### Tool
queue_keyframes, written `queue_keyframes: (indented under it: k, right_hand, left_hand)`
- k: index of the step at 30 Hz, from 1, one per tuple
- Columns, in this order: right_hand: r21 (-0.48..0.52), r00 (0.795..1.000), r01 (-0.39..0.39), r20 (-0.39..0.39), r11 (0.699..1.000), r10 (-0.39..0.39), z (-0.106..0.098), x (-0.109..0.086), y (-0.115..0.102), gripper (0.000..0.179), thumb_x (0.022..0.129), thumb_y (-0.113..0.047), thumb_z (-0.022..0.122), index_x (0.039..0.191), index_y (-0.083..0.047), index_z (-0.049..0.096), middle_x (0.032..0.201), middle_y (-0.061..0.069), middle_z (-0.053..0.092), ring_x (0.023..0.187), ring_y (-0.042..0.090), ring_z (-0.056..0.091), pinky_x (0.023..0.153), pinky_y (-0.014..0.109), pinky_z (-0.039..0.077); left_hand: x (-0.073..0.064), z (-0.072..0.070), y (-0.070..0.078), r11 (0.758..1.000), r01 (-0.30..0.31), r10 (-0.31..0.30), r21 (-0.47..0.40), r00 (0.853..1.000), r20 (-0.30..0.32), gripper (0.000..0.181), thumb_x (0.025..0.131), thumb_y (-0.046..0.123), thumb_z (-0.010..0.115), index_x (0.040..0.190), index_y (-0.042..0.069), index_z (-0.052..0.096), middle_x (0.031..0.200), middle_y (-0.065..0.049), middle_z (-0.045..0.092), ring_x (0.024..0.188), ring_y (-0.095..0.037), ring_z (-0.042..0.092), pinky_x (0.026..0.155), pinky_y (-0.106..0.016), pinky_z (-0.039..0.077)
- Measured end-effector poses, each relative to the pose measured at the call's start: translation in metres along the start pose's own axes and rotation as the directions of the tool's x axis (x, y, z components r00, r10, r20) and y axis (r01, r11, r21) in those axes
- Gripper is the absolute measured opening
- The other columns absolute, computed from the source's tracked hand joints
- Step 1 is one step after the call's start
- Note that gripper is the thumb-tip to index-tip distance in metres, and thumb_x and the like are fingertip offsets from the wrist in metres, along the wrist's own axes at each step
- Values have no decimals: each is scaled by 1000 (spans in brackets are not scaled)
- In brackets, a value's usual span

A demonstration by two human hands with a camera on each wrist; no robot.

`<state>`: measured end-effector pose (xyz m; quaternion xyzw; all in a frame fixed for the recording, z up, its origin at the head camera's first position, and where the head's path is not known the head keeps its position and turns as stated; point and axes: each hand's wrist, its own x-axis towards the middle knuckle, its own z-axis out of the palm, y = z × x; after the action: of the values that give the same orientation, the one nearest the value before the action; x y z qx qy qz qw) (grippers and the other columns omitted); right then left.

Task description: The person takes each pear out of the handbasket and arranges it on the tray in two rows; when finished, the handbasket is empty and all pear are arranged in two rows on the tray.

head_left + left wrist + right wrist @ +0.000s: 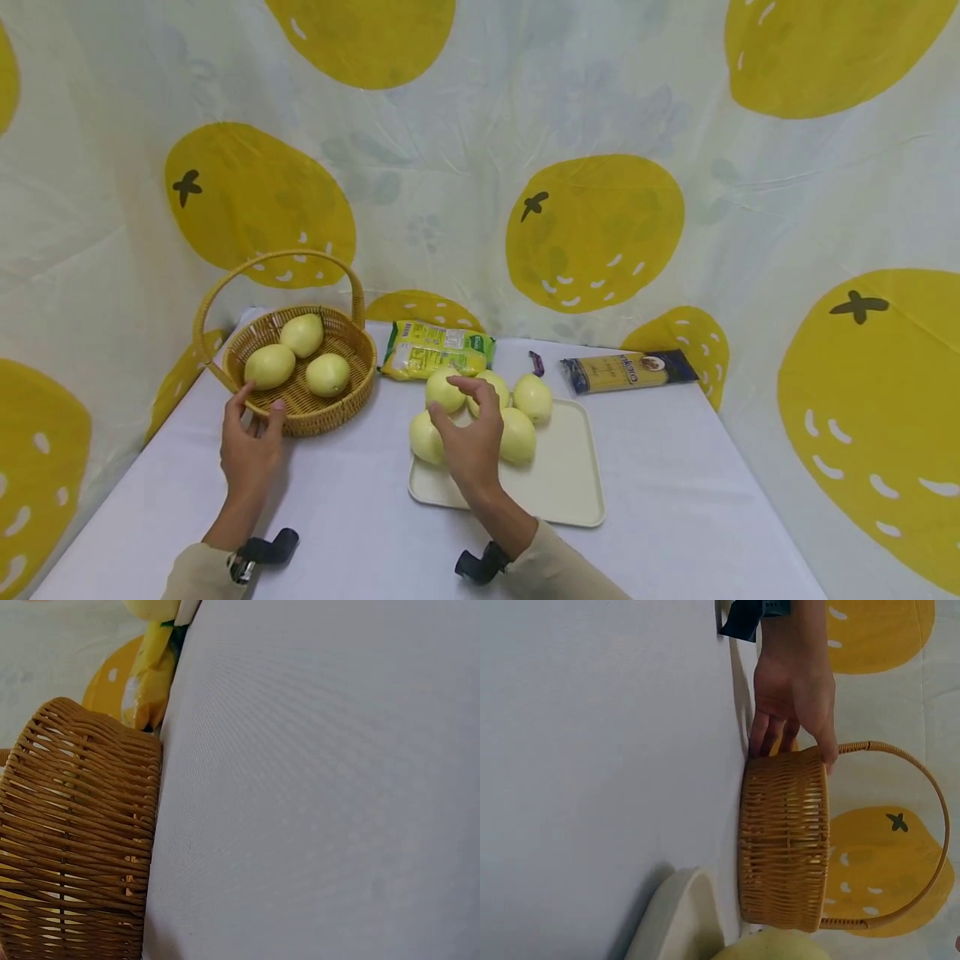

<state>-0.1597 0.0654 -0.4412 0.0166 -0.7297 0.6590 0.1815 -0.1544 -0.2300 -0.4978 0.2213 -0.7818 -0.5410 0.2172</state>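
My left hand (251,446) holds the near left rim of a woven basket (348,414) with a tall arched handle. In the right wrist view, the thumb of that left hand (795,694) reaches over the rim and its other fingers lie against the outer wall. Three pale yellow-green melons (327,375) lie inside the basket. Above a cream tray (562,475), my right hand (476,446) is curved with thumb and forefinger apart, nothing visibly held. Several more melons (532,398) lie around it on the tray, partly hidden by the hand.
Behind the tray lies a yellow-green plastic packet (437,348). A small purple wrapped item (536,363) and a blue-ended pasta packet (630,372) are farther right. The white tablecloth (675,500) meets a fruit-printed curtain (450,208) at the back.
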Motion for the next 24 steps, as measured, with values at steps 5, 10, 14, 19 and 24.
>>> queue_keyframes:
  k: [5,10,14,19,24]
  right_hand:
    - [44,999,16,43,999,-18,22,-1,-9,42,88,-12,84,124,-27,68,129,-9,66,127,16,58,120,59,42]
    - [59,995,51,79,997,-56,39,-3,-16,40,90,-11,83,124,-25,68,127,-12,68,124,14,61,118,54,42]
    - [78,993,69,90,995,-76,48,-3,-17,39,91,-9,81,125,-21,67,127,-10,68,123,21,62,116,53,43]
    - [76,991,49,121,996,-58,57,-2,-13,39,92,-7,80,126,-22,66,128,-11,67,123,17,62,116,46,49]
    - [31,990,14,138,999,-18,65,2,-4,41,92,-10,81,127,-24,66,129,-12,66,121,9,61,115,38,52]
  left_hand:
    - [2,-1,-1,1000,-2,2,-7,1000,-2,66,107,45,58,166,26,33,177,-8,23,159,-41,32,128,-60,35]
    - [2,-1,-2,1000,-4,4,-5,1000,0,65,108,44,58,166,27,33,176,-8,24,158,-42,33,127,-61,35]
    - [2,1,-3,1000,-7,7,-5,1000,-2,65,108,44,59,165,27,34,176,-8,25,159,-40,32,128,-60,35]
    - [1,3,-3,1000,-8,8,-11,1000,-10,64,108,43,59,165,27,35,176,-7,26,160,-38,32,128,-59,35]
    - [1,2,-3,1000,-13,13,-22,1000,-14,64,108,43,58,165,27,35,176,-7,26,160,-38,32,129,-59,34]
